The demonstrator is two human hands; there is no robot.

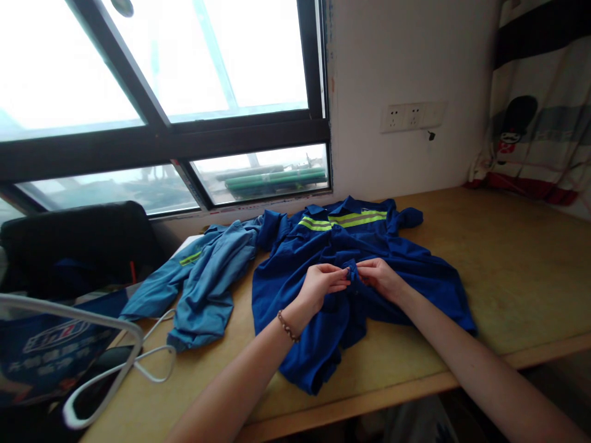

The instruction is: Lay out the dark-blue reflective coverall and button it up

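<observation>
A dark blue work jacket [300,295] with yellow-green and grey reflective strips lies spread on the wooden table, its collar towards the wall. Over its lower middle, my left hand [322,282] pinches the front edge of the cloth between thumb and fingers. Close beside it, my right hand [379,278] pinches the same edge from the right. Whatever small part sits between the fingertips is too small to make out. A beaded bracelet circles my left wrist. Left of the jacket lies a crumpled lighter blue garment [207,289] with a thin yellow-green strip.
The wooden table [508,277] runs along the wall under a window [161,132]. White sockets [413,117] are on the wall, and a patterned curtain [545,111] hangs at right. At left stand a black chair-like object [78,240], a printed bag [50,351] and a curved white frame [106,314].
</observation>
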